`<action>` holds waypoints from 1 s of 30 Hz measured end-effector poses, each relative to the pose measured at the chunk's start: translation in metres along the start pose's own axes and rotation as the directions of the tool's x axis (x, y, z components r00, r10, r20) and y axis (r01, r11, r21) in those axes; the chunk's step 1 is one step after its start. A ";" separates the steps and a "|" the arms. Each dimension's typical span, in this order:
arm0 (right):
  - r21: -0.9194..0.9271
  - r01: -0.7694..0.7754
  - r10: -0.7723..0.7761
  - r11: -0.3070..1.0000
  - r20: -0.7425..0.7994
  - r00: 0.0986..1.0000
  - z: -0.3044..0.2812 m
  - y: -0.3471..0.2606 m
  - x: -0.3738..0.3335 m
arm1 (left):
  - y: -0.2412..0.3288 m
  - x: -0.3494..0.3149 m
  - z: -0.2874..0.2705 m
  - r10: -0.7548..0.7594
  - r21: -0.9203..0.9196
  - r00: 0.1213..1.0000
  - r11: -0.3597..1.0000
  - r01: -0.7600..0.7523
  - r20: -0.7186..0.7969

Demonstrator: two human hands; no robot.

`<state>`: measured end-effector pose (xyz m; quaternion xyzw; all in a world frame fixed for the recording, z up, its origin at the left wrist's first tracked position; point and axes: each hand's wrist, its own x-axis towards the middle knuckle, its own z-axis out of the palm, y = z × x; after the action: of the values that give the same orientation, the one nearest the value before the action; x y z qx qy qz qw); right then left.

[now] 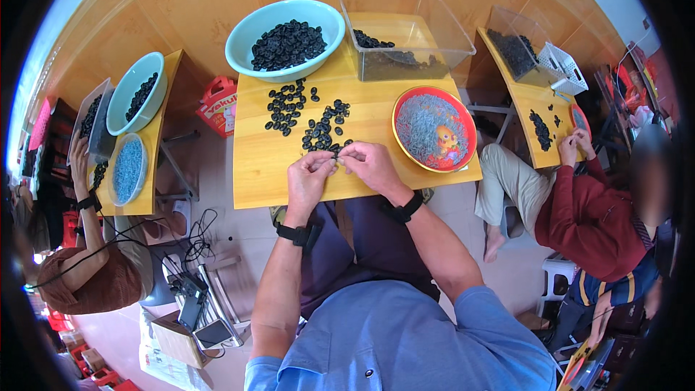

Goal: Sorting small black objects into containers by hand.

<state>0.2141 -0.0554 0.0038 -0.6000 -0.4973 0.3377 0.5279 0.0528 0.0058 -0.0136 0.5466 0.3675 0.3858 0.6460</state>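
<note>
Near the front edge of the yellow wooden table [253, 166], my left hand [311, 177] and my right hand [371, 165] meet fingertip to fingertip. Both are closed in a pinch. A small black oval piece [335, 157] shows between the left fingertips; whatever the right fingers grip is too small to make out. Just beyond my fingers lie loose black oval pieces [318, 134], with another group [286, 107] farther left. To the right of my right hand stands a red bowl with a yellow rim [399, 146], holding many thin grey-blue pins or screws [423, 119].
A pale turquoise basin [235, 51] of black pieces stands at the far left of the table. Beside it is a clear plastic bin [452, 65] with more. People work at side tables [165, 101] left and right [507, 94]. Cables and equipment [195, 297] lie at lower left.
</note>
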 end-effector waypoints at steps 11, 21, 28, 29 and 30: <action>-0.557 0.066 -0.166 0.828 -0.130 0.977 -0.040 -0.002 0.002 | -0.007 0.008 -0.010 0.069 -0.256 0.990 0.961 -0.099 -0.125; -0.704 0.166 -0.200 0.691 0.034 0.979 -0.024 -0.004 0.006 | -0.009 0.006 -0.009 0.053 -0.180 0.996 0.982 -0.064 -0.067; -0.760 0.162 -0.194 0.629 0.049 0.980 -0.026 -0.002 0.001 | -0.004 0.006 -0.008 0.055 -0.157 0.998 0.986 -0.058 -0.028; -0.758 0.178 -0.202 0.627 0.062 0.977 -0.026 -0.002 0.000 | -0.003 0.005 -0.008 0.053 -0.157 0.998 0.986 -0.056 -0.025; -0.758 0.177 -0.203 0.628 0.061 0.977 -0.027 -0.004 -0.001 | -0.003 0.006 -0.008 0.052 -0.157 0.998 0.986 -0.054 -0.020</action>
<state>0.2382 -0.0650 0.0135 -0.7147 -0.6450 0.0321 0.2684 0.0483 0.0140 -0.0176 0.5002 0.3263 0.4353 0.6737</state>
